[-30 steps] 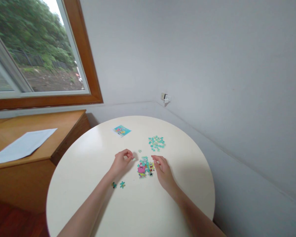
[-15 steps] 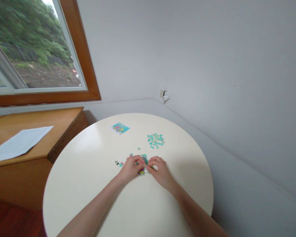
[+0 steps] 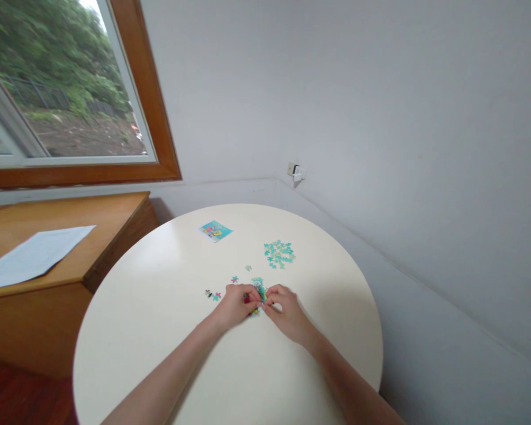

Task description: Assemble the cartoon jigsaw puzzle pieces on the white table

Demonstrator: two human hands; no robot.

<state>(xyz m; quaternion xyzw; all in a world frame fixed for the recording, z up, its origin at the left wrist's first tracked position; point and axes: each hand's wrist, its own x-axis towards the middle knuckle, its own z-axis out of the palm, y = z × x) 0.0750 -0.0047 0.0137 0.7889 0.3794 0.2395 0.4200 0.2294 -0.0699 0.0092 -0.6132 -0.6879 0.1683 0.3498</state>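
A partly joined jigsaw puzzle (image 3: pixel 257 283), teal with pink and yellow parts, lies on the white round table between my hands, which cover much of it. My left hand (image 3: pixel 239 303) is closed at the puzzle's left side, its thumb and fingertips pinching at the pieces. From the right, my right hand (image 3: pixel 287 309) pinches at the puzzle's right edge with thumb and forefinger, where a small bit of a puzzle piece shows. Loose puzzle pieces (image 3: pixel 215 296) lie left of my left hand, and another piece (image 3: pixel 234 279) sits just beyond it.
A pile of teal puzzle pieces (image 3: pixel 279 254) lies farther back on the round table (image 3: pixel 159 330). One pale piece (image 3: pixel 248 268) rests nearer. A colourful picture card (image 3: pixel 216 231) is at the back left. Left stands a wooden cabinet (image 3: pixel 115 230) with a white sheet (image 3: pixel 39 254). Walls close off the back and right.
Both hands stay at the puzzle with small finger movements. The right hand's fingertips have shifted slightly, and the view has moved a little. The loose pieces look unchanged.
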